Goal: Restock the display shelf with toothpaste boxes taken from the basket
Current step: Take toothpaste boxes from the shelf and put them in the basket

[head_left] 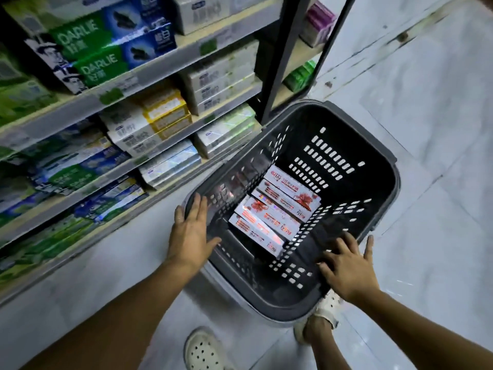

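A dark grey plastic basket [384, 156] stands on the floor beside the display shelf [149, 66]. Several white toothpaste boxes with red flower prints [274, 212] lie flat on its bottom. My left hand [190, 231] rests with straight fingers on the basket's near-left rim. My right hand [349, 265] lies with spread fingers on the near-right rim and inner wall. Neither hand holds a box.
The shelf at the left carries rows of green, blue, white and yellow toothpaste boxes [88, 49] on several levels. A black shelf post [282, 62] rises behind the basket. Pale tiled floor [426, 102] spreads to the right. My feet in white clogs [202, 351] are below the basket.
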Motion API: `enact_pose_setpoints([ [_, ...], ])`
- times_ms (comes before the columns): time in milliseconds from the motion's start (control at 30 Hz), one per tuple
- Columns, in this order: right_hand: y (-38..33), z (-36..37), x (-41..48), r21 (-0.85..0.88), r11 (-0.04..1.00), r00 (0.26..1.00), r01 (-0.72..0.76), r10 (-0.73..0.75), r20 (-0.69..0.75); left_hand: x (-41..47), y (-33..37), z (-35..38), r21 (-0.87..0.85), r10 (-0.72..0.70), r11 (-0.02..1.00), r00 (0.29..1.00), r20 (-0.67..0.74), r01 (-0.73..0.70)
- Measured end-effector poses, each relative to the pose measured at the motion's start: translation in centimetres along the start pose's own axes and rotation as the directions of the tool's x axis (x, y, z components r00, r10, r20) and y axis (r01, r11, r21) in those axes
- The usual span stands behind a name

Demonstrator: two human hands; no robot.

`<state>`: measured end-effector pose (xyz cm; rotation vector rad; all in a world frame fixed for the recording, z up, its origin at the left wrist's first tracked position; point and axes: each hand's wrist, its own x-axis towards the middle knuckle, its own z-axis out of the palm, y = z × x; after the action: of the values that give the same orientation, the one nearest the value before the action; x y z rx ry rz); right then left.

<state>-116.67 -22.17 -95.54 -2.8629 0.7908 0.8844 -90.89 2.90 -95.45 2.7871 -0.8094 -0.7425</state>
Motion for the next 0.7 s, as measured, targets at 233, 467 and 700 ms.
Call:
enact_pose_setpoints([
  [233,11.2,-1.5,3.3,0.138,0.990,1.000,0.005,-0.003,-0.015,5.4,11.1,0.5,0.094,0.069,0.993,0.994,0.082,-0.077],
  [467,24.4,-5.5,13.6,0.170,0.984,0.994,0.062,-0.045,-0.103,14.7,22.4,-0.2,0.091,0.045,0.995,0.998,0.046,-0.049],
  [700,33.2,-8.6,20.1,0.287,0.958,0.985,0.010,0.040,-0.167,23.8,32.8,-1.9,0.064,0.057,0.996,0.998,0.039,-0.060],
])
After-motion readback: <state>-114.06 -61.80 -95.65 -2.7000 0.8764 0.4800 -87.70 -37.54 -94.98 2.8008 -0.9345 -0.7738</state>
